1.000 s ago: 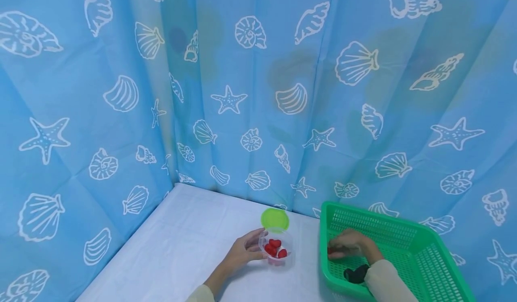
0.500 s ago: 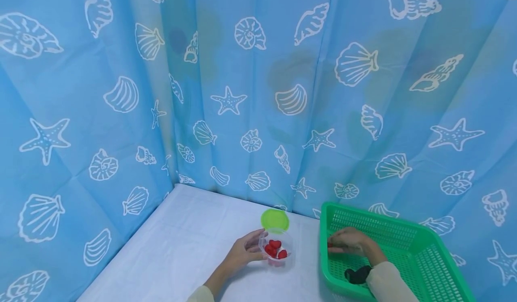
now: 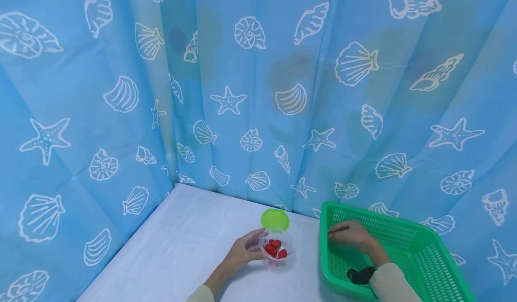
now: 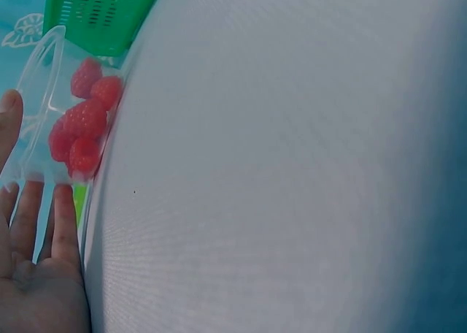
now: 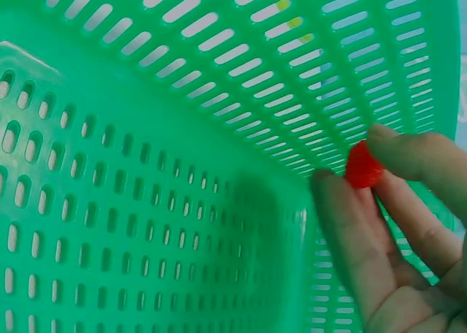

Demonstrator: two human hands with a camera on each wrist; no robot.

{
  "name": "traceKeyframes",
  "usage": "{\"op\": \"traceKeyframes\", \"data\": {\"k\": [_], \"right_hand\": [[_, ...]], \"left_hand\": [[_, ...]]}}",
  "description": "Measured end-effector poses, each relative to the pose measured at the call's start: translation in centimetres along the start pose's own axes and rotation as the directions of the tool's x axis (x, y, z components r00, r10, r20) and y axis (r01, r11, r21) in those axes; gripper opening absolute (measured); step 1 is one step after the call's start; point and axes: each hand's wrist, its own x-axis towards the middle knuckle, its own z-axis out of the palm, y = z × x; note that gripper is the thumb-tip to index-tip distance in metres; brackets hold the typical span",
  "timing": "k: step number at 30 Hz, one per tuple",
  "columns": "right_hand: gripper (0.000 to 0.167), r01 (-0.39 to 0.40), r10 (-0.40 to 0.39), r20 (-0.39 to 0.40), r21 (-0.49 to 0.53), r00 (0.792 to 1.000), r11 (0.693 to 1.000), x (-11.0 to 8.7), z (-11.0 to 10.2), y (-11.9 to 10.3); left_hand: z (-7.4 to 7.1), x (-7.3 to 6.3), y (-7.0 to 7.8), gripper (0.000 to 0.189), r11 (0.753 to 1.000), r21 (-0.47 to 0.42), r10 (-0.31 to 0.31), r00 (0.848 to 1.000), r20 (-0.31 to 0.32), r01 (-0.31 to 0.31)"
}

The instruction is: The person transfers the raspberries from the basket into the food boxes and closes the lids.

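In the head view my left hand [image 3: 240,253] holds a clear plastic tub [image 3: 287,241] from its left side, thumb and fingers spread along the wall. Several red raspberries [image 4: 85,119] lie inside the tub, plain to see in the left wrist view. Within the green basket, my right hand [image 3: 354,237] pinches one raspberry [image 5: 363,165] between thumb and fingertips, close to the slotted side wall. A round lime-green lid [image 3: 275,220] lies on the table just behind the tub.
The green plastic basket [image 3: 440,248] stands on the right, its rim raised above the white tabletop [image 3: 181,239]. A black item [image 3: 361,275] shows beside my right sleeve. Blue shell-print curtains [image 3: 258,68] hang behind and to the left of the table.
My right hand has risen a little inside the basket with the raspberry in its fingertips, and the black item has shifted slightly right with the wrist. My left hand and the tub stay put.
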Motion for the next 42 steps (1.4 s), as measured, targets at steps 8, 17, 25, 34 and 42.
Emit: {"op": "traceKeyframes", "data": {"k": [8,17,25,34,42], "right_hand": [[0.038,0.129,-0.113,-0.130,0.119,0.985,0.985,-0.7,-0.4,-1.5],[0.041,0.252,-0.248,-0.262,-0.017,0.933,0.967,-1.3,-0.5,-3.1],[0.036,0.367,-0.384,-0.311,-0.114,0.869,0.923,-1.9,0.6,-6.3],[0.031,0.434,-0.432,-0.349,-0.074,0.832,0.898,-2.1,3.6,-9.5],[0.027,0.467,-0.455,-0.341,-0.051,0.823,0.883,-2.3,6.6,-10.7]], "left_hand": [[-0.1,0.1,0.0,0.074,1.000,-0.004,0.014,1.000,0.011,-0.014],[0.1,-0.2,-0.1,0.074,1.000,-0.001,0.017,1.000,-0.001,-0.017],[0.2,0.0,-0.3,0.073,1.000,-0.004,0.014,1.000,-0.007,-0.014],[0.2,0.0,-0.3,0.073,1.000,-0.013,0.024,1.000,0.004,-0.024],[0.1,-0.1,-0.2,0.072,1.000,-0.004,0.019,1.000,-0.002,-0.019]]}}
